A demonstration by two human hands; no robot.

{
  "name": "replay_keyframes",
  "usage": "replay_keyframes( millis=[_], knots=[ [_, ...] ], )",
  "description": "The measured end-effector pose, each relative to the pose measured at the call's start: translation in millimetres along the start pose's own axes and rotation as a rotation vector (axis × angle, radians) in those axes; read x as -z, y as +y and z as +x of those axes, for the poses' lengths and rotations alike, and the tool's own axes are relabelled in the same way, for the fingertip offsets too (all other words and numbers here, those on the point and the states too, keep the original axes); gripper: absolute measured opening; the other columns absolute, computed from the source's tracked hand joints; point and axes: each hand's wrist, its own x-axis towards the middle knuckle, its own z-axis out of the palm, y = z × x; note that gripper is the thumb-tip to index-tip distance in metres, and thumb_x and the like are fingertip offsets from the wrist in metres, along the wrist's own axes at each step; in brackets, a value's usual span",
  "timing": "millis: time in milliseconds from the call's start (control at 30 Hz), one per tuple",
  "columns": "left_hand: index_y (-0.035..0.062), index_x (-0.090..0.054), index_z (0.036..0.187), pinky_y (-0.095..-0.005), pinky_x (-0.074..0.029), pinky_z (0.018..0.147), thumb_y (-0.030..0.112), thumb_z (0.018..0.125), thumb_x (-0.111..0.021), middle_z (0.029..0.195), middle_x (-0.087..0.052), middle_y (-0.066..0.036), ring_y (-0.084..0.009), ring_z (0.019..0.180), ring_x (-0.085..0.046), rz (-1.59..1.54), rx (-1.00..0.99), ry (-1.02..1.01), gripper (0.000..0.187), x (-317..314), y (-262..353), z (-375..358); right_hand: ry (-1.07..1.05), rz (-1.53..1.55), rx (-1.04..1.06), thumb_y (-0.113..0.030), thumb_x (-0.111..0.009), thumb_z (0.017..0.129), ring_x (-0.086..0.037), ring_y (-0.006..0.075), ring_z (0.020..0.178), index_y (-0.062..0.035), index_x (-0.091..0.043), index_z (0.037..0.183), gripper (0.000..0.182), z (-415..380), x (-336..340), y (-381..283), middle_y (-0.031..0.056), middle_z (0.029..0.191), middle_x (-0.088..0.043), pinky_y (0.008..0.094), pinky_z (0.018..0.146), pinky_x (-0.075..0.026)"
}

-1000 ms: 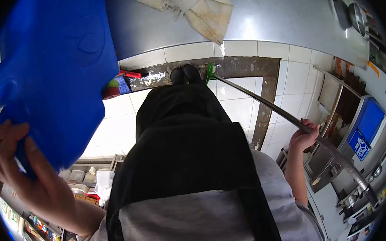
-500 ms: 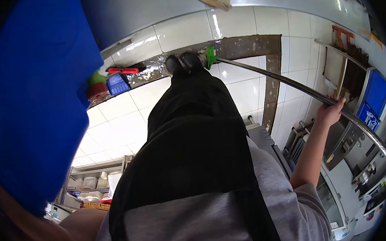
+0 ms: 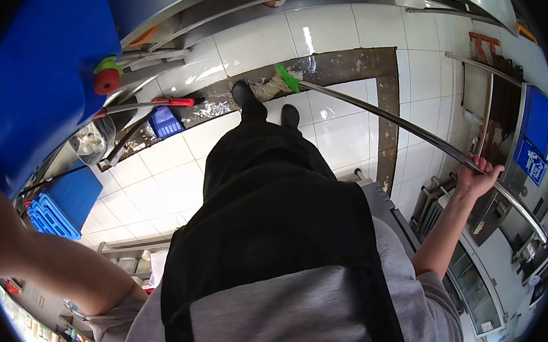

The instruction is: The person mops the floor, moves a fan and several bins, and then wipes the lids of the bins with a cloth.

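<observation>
Right hand [image 3: 478,181] closed round a metal pole [image 3: 404,124].
Its green head [image 3: 288,79] is just beyond the boots [image 3: 245,95], blue plastic [image 3: 38,73] left of them; left fingers hidden, cannot tell.

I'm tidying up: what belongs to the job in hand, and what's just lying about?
Probably in the job: metal pole, in the right hand; green head; pale cloth beside it; large blue object by the left arm.

Probably just lying about: red-handled tool; small blue ribbed item.

Floor [image 3: 160,172]: white tiles, dark strip [image 3: 349,66] | on strip: beige cloth [image 3: 271,88], green tool head [image 3: 288,79], blue piece [image 3: 166,122]
</observation>
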Motion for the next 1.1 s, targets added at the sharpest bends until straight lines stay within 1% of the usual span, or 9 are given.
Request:
replay_keyframes(
  millis=[133,200,300,400,533,600,800,933,1100],
  knots=[
    [0.0029,-0.058,0.124,-0.0366,-0.056,0.074,0.009,0.089,-0.059,0.115,-0.063,-0.021,-0.0353,0.094,-0.065,-0.389,0.245,0.184,0.036,-26.7,70.5,-101.7,-0.532,0.120,-0.095,-0.052,-0.050,0.095,-0.036,0.0171,0.059,-0.0155,-0.035,0.059,0.053,-6.1,42.0,-39.1,-0.0009,0.056,-0.033,0.0410,0.082,-0.037],
    [0.0016,-0.061,0.104,-0.0356,-0.051,0.080,0.005,0.079,-0.063,0.097,-0.063,-0.013,-0.0256,0.092,-0.061,-0.674,0.014,0.050,0.024,-102.4,197.1,-95.5,-0.615,0.129,-0.104,-0.052,-0.049,0.096,-0.036,0.0165,0.060,-0.0158,-0.036,0.059,0.053,-28.3,52.9,-51.4,-0.0014,0.056,-0.034,0.0394,0.082,-0.035],
    [0.0108,-0.059,0.106,-0.0388,-0.050,0.085,0.012,0.077,-0.071,0.112,-0.058,-0.009,-0.0285,0.107,-0.057,-1.224,0.221,-0.647,0.032,-189.6,340.3,-143.2,-0.744,0.115,-0.085,-0.052,-0.044,0.098,-0.037,0.0146,0.063,-0.0171,-0.038,0.059,0.052,-60.0,67.9,-59.2,-0.0030,0.057,-0.036,0.0341,0.081,-0.029],
    [0.0092,-0.052,0.127,-0.0391,-0.039,0.103,0.034,0.071,-0.081,0.131,-0.050,-0.012,-0.0317,0.125,-0.046,-1.334,-0.297,-0.734,0.068,-247.8,447.1,-171.1,-0.877,0.054,-0.032,-0.053,-0.046,0.097,-0.038,0.0128,0.062,-0.0183,-0.039,0.060,0.051,-77.7,81.7,-67.9,-0.0047,0.057,-0.038,0.0318,0.072,-0.027],
    [0.0176,-0.061,0.114,-0.0378,-0.050,0.083,0.044,0.073,-0.076,0.116,-0.061,-0.007,-0.0263,0.095,-0.065,-1.576,-0.135,-1.018,0.051,-257.6,521.5,-161.4,-1.053,0.014,0.046,-0.050,-0.059,0.092,-0.037,0.0081,0.051,-0.0193,-0.039,0.057,0.051,-77.9,83.7,-78.5,-0.0083,0.051,-0.039,0.0287,0.064,-0.028],
    [0.0153,-0.063,0.077,-0.0414,-0.049,0.064,0.038,0.084,-0.067,0.081,-0.064,-0.009,-0.0326,0.069,-0.062,-1.237,-0.139,-1.144,0.024,-253.1,536.8,-165.7,-1.205,-0.015,0.050,-0.048,-0.063,0.090,-0.037,0.0074,0.049,-0.0194,-0.039,0.055,0.051,-61.3,82.2,-84.2,-0.0091,0.049,-0.040,0.0281,0.062,-0.030],
    [0.0080,-0.047,0.060,-0.0433,-0.042,0.053,0.030,0.087,-0.065,0.058,-0.053,-0.011,-0.0363,0.058,-0.054,-1.224,0.328,-0.518,0.039,-245.6,559.7,-191.7,-1.680,-0.029,-0.015,-0.038,-0.077,0.081,-0.045,0.0083,0.048,-0.0186,-0.052,0.059,0.039,-47.0,38.8,-86.9,-0.0100,0.047,-0.044,0.0266,0.062,-0.037],
    [0.0072,-0.044,0.059,-0.0418,-0.039,0.050,0.023,0.084,-0.070,0.056,-0.049,-0.012,-0.0354,0.055,-0.051,-1.174,0.491,-0.313,0.039,-252.5,561.3,-181.7,-0.856,0.028,0.286,-0.031,-0.067,0.088,-0.043,0.0112,0.061,-0.0131,-0.052,0.074,0.027,-101.8,11.4,-111.4,-0.0051,0.056,-0.041,0.0348,0.077,-0.035],
    [0.0069,-0.042,0.060,-0.0413,-0.039,0.055,0.022,0.085,-0.070,0.055,-0.047,-0.010,-0.0340,0.055,-0.048,-1.119,0.654,-0.059,0.040,-271.1,566.7,-197.9,-1.224,-0.013,0.081,-0.035,-0.049,0.097,-0.031,0.0101,0.055,-0.0200,-0.031,0.061,0.043,-115.5,15.2,-113.0,-0.0052,0.053,-0.029,0.0325,0.069,-0.028]
  ],
)
